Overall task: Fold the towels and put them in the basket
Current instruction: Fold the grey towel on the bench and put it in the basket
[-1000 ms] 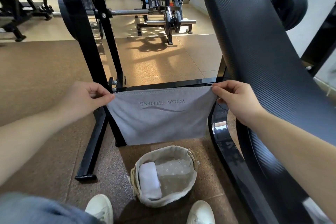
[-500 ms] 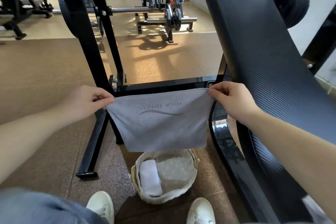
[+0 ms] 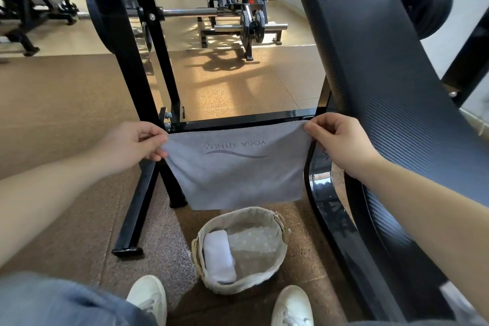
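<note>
Towel (image 3: 238,167) first: in the head view, the only one I have, a grey towel hangs stretched between two bare hands, its upper edge taut and level, the rest falling flat toward the floor. I read the words YOGA FITNESS on it upside down, with a wavy line under them. The left hand (image 3: 129,144) is closed in a pinch on the upper left corner, thumb and fingers pressed on the cloth; the right hand (image 3: 337,141) pinches the upper right corner the same way. Both forearms reach in from the lower corners of the frame. Below the towel's lower edge, apart from it, a round basket (image 3: 275,272) with a pale cloth lining stands on the brown speckled floor (image 3: 66,219). Inside it, against the left wall, lies a white towel (image 3: 218,257), folded or rolled into a narrow bundle; I cannot tell which. Two white shoes show at the bottom edge, the left shoe (image 3: 148,299) just beside the basket and the right shoe (image 3: 292,307) just below it. A black padded bench (image 3: 383,74) rises on my right, and a black metal frame (image 3: 137,185) stands behind the towel. Farther back I see a barbell (image 3: 251,26) on a low rack.
</note>
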### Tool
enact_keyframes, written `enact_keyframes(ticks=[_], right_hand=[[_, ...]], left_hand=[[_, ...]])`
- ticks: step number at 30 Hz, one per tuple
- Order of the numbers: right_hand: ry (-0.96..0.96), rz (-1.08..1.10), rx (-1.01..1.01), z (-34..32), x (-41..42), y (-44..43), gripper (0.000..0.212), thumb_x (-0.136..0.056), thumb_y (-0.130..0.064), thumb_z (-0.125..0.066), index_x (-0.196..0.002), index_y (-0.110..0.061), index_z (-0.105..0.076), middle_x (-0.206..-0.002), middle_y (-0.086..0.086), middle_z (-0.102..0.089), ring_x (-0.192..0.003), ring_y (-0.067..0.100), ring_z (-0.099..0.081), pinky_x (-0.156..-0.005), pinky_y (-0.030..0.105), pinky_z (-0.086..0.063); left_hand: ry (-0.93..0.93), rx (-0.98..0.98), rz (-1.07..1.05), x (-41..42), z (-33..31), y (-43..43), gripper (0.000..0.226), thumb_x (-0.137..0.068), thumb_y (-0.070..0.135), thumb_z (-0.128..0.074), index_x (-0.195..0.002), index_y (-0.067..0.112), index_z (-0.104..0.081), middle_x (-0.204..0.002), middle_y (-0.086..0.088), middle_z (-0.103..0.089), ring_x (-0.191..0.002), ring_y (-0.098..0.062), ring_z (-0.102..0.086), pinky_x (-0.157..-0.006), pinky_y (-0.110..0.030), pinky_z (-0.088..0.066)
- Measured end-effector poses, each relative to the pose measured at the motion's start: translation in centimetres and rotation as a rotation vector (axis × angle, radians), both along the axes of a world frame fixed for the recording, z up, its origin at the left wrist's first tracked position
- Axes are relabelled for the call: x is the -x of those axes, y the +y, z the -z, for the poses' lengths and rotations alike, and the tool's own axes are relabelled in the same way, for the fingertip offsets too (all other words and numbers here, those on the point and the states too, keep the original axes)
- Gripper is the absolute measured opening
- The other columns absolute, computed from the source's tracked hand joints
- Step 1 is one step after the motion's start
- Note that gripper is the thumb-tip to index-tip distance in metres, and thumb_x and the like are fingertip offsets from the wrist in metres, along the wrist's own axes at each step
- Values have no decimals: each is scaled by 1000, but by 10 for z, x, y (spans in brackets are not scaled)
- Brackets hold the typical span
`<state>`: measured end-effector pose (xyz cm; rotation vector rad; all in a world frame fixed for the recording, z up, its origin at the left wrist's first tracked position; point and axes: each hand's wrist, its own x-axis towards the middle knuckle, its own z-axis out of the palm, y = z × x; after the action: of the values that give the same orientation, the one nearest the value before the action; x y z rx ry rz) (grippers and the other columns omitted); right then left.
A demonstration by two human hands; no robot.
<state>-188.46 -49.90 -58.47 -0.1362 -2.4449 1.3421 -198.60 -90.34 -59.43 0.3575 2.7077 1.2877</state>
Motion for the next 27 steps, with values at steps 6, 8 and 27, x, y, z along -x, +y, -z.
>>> enact_keyframes(ticks=[6, 8, 27], right_hand=[[-59, -53, -31, 4, 0, -3, 19, -98, -17, -66, -112, -27, -73, -83, -12, -73, -61, 2, -62, -65, 14, -54], [-49, -36, -43, 3, -1, -4, 12, -98, -20, -67, -103, -28, -74, -76, -15, -72, -61, 1, -62, -62, 14, -52], [-42, -1, -44, 1, -1, -5, 17, -97, -33, -66, -88, -23, -77, -59, -6, -66, -51, 2, -54, -53, 13, -46]], left_hand=[[-68, -94, -8, -5, -2, 2, 19, -91, 6, -71, -101, 22, -72, -83, 1, -79, -76, -10, -76, -64, -12, -55], [-62, -90, -35, -4, -1, 1, 12, -92, 10, -71, -98, 21, -72, -81, 1, -78, -75, -11, -76, -62, -14, -57], [-3, 29, -84, 9, 6, 5, 11, -98, 29, -65, -107, 27, -71, -95, 4, -73, -84, -15, -66, -67, -29, -52]])
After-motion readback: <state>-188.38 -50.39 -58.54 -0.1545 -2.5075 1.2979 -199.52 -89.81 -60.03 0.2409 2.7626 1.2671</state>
